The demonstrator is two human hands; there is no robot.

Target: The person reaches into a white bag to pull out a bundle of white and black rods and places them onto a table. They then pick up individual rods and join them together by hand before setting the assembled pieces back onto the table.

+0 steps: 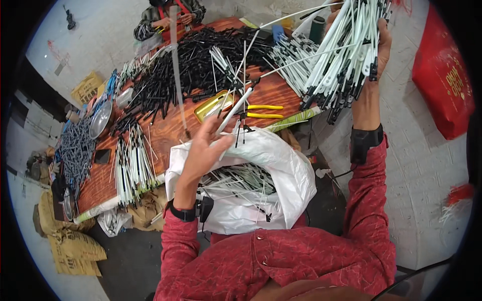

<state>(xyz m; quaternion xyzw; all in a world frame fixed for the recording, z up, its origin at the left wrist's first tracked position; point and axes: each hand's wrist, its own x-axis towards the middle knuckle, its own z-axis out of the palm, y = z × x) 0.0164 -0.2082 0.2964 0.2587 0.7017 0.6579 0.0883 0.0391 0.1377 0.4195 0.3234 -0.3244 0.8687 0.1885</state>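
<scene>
My right hand [384,46] is raised at the upper right, wrapped around a thick bundle of white plastic rods [334,55] with black end fittings. Several rods stick out loosely from the bundle toward the left. My left hand [205,150] hovers over the left rim of a white woven sack [296,180], its thumb and fingers apart. A few loose white rods [236,111] are in the air beside its fingertips; whether they touch the hand is unclear. More white rods [241,180] lie inside the sack's mouth.
A wooden table [165,135] holds a big heap of black parts [201,55], grey parts [75,145], a white rod bunch [133,165], yellow-handled pliers [266,111] and a gold tray [211,105]. Another person [170,20] works beyond it. A red bag [444,75] is at right.
</scene>
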